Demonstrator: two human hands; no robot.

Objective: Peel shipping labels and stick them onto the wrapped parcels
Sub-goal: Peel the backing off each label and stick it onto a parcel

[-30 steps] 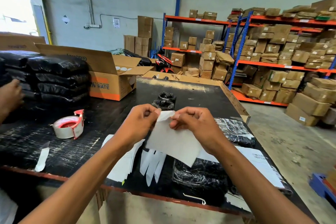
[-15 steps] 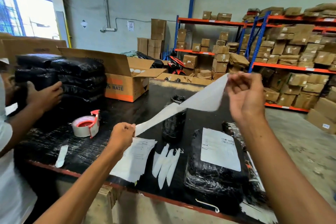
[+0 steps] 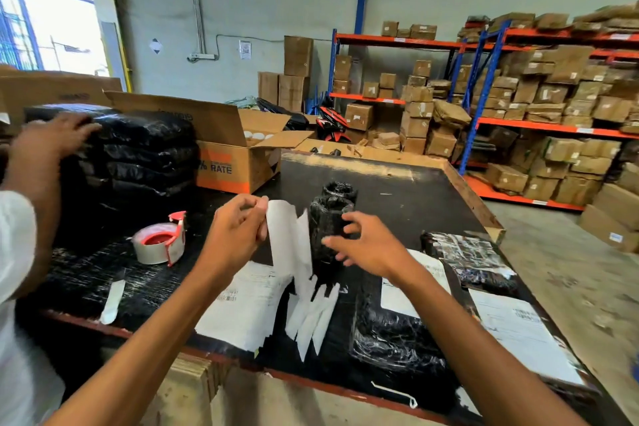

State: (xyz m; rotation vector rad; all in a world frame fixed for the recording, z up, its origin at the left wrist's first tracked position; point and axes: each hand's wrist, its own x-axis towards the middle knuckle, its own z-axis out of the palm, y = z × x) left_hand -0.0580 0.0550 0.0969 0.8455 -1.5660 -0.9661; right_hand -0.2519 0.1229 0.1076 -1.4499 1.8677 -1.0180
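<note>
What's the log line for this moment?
left hand: pinches white strip | right hand: open, empty, beside small wrapped parcel | labelled parcel: front, flat | label stack: on table

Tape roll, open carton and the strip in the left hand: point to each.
tape roll (image 3: 157, 243), head view, red core
carton (image 3: 226, 168), head view, printed front
strip (image 3: 288, 242), head view, middle
left hand (image 3: 235, 235), head view, back

Left hand (image 3: 238, 235) pinches a white label strip (image 3: 288, 245) hanging over the black table (image 3: 408, 190), right hand (image 3: 366, 245) spread open just right of it, fingers near a small black-wrapped parcel (image 3: 328, 221). Near edge: label sheets (image 3: 242, 308), peeled backing strips (image 3: 313, 315), labelled parcel (image 3: 394, 332). Tape roll (image 3: 159, 242) left; another person's hand (image 3: 57, 135) on stacked black parcels (image 3: 145, 152) far left.
</note>
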